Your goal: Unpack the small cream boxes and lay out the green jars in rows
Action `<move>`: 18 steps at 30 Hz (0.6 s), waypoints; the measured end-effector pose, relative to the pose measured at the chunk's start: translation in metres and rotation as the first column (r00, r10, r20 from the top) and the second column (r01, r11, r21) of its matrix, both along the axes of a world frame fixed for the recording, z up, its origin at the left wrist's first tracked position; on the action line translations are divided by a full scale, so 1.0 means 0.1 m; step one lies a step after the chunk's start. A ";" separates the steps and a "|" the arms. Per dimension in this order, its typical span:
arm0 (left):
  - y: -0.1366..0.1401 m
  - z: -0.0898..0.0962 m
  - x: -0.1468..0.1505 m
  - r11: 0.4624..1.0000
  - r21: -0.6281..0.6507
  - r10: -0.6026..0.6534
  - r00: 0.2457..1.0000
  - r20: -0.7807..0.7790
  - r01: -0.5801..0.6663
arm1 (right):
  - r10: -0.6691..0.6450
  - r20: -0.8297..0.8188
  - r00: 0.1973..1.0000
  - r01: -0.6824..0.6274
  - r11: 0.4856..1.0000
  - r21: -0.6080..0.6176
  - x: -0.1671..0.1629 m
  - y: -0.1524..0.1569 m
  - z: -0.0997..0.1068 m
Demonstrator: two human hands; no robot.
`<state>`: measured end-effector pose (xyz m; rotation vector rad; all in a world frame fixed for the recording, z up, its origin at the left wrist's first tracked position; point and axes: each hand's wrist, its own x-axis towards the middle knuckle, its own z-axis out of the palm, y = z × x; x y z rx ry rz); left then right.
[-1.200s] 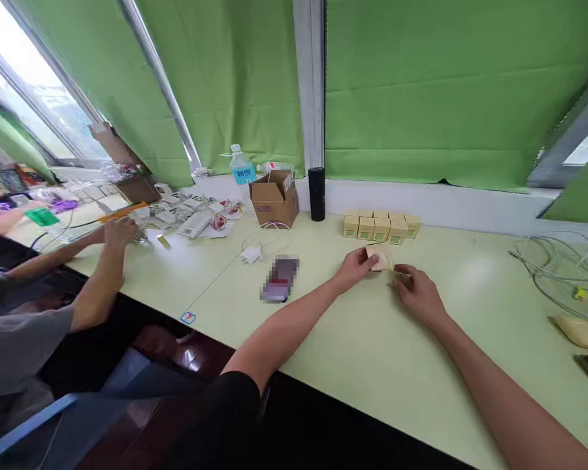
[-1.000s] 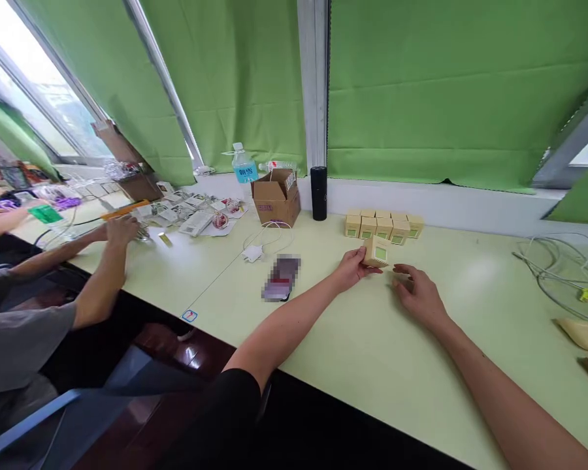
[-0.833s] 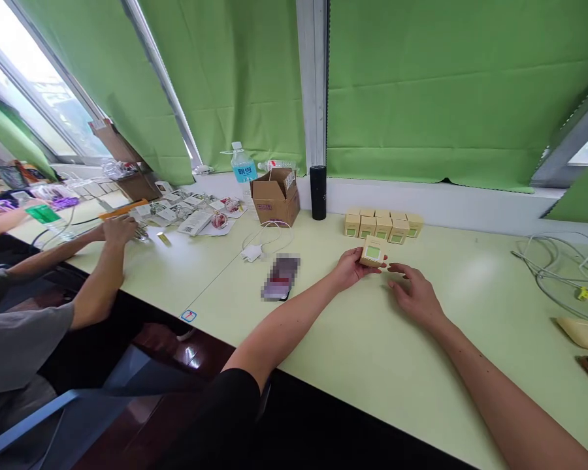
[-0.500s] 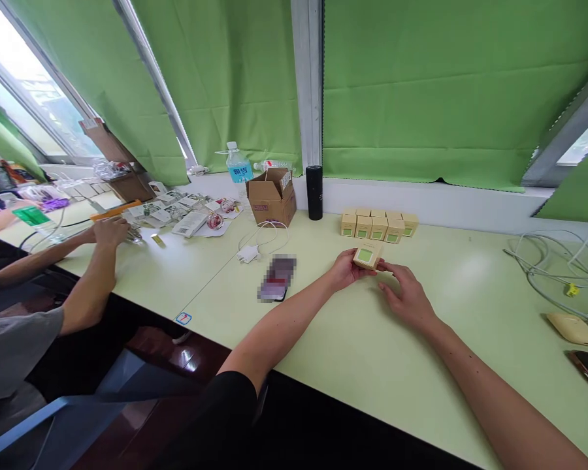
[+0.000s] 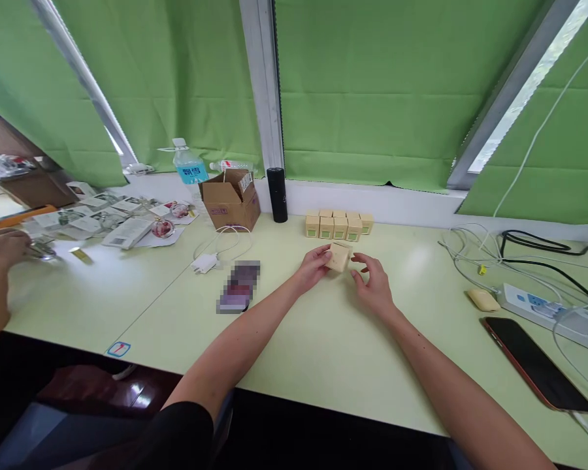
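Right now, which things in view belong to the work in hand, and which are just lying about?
Seemingly part of the work:
left hand, holding a small cardboard box
right hand, close beside that box
similar boxes, grouped behind

Seemingly just lying about:
open brown carton
black cylindrical container
white charger
black-screened smartphone
power strip

The held box [image 5: 340,258] is tan, the clustered boxes [image 5: 340,228] tan with green patches. The tabletop [image 5: 304,365] is pale yellow-green, the curtains [image 5: 382,117] plain green, the cylinder [image 5: 277,196] black, the carton [image 5: 231,209] brown with purple print, the bottle label [image 5: 192,173] blue, the rightmost phone [image 5: 539,362] black, edged orange-red.
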<state>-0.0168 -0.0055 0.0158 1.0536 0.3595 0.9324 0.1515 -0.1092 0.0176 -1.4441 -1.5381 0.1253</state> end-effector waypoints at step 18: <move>-0.34 0.02 0.05 0.458 0.884 0.517 0.782 -0.348 0.090 | -0.023 -0.246 0.969 0.003 0.997 -0.080 0.04 -0.02 0.07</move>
